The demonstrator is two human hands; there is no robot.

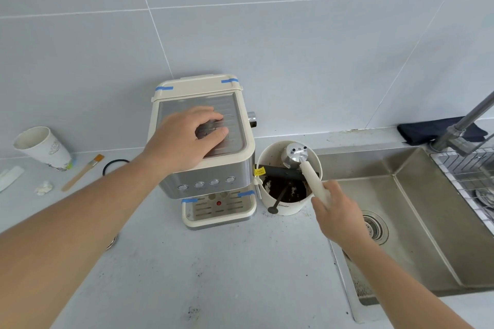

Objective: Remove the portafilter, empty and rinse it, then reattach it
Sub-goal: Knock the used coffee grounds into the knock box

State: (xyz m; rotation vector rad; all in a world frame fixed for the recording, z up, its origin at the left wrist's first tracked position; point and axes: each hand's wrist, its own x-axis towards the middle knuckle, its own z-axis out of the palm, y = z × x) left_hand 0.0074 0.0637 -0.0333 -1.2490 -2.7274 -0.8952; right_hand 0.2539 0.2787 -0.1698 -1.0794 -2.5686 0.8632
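The cream and steel espresso machine (213, 184) stands at the middle of the counter. My left hand (187, 136) lies flat on its top plate with the fingers spread. My right hand (338, 215) grips the cream handle of the portafilter (295, 155). The portafilter's metal head is turned face down over the black bar of the white knock box (287, 204), which holds dark coffee grounds. The knock box sits just right of the machine.
A steel sink (417, 222) with a drain lies to the right, with a faucet (465, 120), a wire rack (470, 168) and a dark cloth (433, 128) behind it. At the left stand a paper cup (42, 147), a brush (83, 172) and a black ring (115, 164).
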